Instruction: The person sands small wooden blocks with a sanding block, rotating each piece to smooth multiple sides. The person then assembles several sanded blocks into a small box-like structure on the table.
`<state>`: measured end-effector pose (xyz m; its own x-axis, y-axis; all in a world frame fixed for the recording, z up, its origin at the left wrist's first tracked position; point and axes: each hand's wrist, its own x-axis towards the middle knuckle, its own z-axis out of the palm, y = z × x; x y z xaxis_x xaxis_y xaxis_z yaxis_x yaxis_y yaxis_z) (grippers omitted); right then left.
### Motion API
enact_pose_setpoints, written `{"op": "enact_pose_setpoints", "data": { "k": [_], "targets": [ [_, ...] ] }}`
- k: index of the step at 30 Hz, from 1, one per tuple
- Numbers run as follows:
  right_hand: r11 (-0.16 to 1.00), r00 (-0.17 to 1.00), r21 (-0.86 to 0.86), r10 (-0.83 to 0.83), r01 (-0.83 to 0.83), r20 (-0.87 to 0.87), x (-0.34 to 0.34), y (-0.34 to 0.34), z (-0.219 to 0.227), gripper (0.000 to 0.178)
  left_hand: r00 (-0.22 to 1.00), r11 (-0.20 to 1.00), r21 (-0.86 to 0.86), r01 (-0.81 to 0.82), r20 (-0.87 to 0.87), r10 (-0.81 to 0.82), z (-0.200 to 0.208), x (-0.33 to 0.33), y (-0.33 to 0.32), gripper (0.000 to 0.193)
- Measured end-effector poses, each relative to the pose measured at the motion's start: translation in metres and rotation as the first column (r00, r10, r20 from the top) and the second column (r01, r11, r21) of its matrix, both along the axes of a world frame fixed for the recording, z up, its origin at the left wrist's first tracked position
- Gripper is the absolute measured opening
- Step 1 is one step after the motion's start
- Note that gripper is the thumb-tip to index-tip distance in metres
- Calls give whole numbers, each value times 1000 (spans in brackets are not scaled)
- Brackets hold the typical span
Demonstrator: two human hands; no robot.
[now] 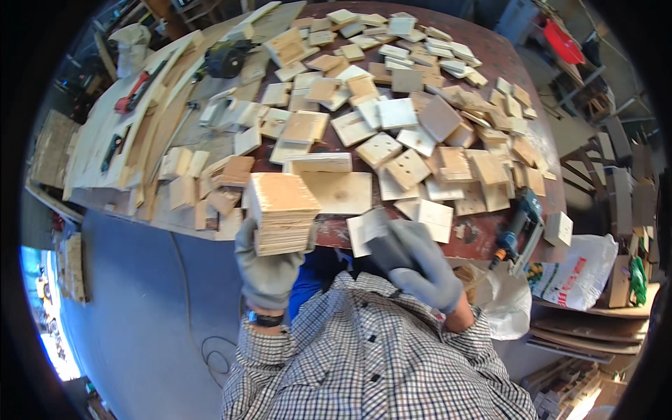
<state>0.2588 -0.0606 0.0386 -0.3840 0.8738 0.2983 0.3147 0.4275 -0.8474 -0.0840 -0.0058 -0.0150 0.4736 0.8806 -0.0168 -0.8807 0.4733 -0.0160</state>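
Note:
My left hand (pixel 269 269), in a grey glove, grips a wooden block (pixel 283 199) from below at the table's front edge. The block has a smooth pale top and a rough, layered-looking front side. In my right hand (pixel 428 269), also gloved, is a dark grey rectangular block (pixel 392 250), slightly blurred; its exact kind cannot be made out. That dark block is apart from the wooden one, to its right. A pale wood piece (pixel 359 229) shows just behind it. Beyond my hands lies a flat board (pixel 339 192) with an upright strip (pixel 318 163) along its far side.
Many small wood pieces (pixel 397 112) cover the dark red table (pixel 472 234). A teal nail gun (pixel 519 227) lies at the right front edge. Long planks (pixel 150 105), a red-handled tool (pixel 133 94) and a black power tool (pixel 227 57) occupy the left. White bags (pixel 574 273) sit at right.

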Motion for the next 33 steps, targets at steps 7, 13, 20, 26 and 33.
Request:
{"op": "enact_pose_setpoints", "data": {
  "k": [7,13,20,26,33],
  "targets": [
    [903,938,289,-345,318,46,-28,3,50,80,964,982,-131,-137,-244,102,20,61,-1,68],
    [832,889,450,-431,324,157,-58,17,54,71,922,994,22,-104,-373,105,47,84,-10,62],
    [861,860,-15,-506,508,66,-7,18,-11,69,953,978,49,-204,-219,210,24,48,-13,79],
    [947,949,99,-297,306,-103,-8,13,34,75,-53,679,734,2,-678,733,48,61,-14,116],
    [991,991,90,-109,102,80,-10,44,56,72,-149,458,813,359,-435,888,67,65,-19,119]
  ]
}}
